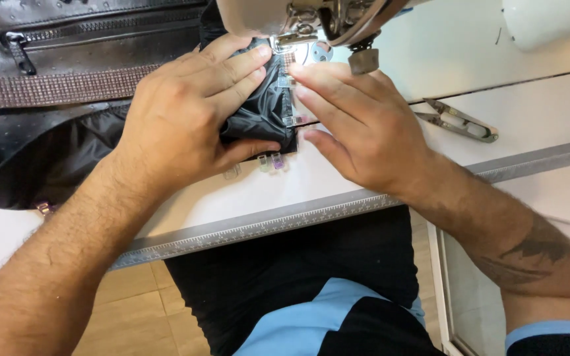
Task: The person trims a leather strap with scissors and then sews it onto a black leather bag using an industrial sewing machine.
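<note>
Under the sewing machine head (311, 20), glossy black fabric (262, 109) lies folded, edged with small clear clips (268, 161). Left hand (186, 115) presses it flat, fingers extended; right hand (357, 125) steadies its edge, fingers straight, gripping nothing. Thread snips (460, 122) rest on the white counter (338, 178), above tan floor tiles.

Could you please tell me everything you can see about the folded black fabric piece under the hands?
The black fabric piece looks like thin, slightly shiny synthetic cloth, folded into a thick wad on the white table. Small clear clips grip its lower and right edges. Its top edge reaches under the sewing machine's presser foot. The left hand presses flat on it, thumb along its lower edge; the right hand touches its right edge with its fingertips.
</note>
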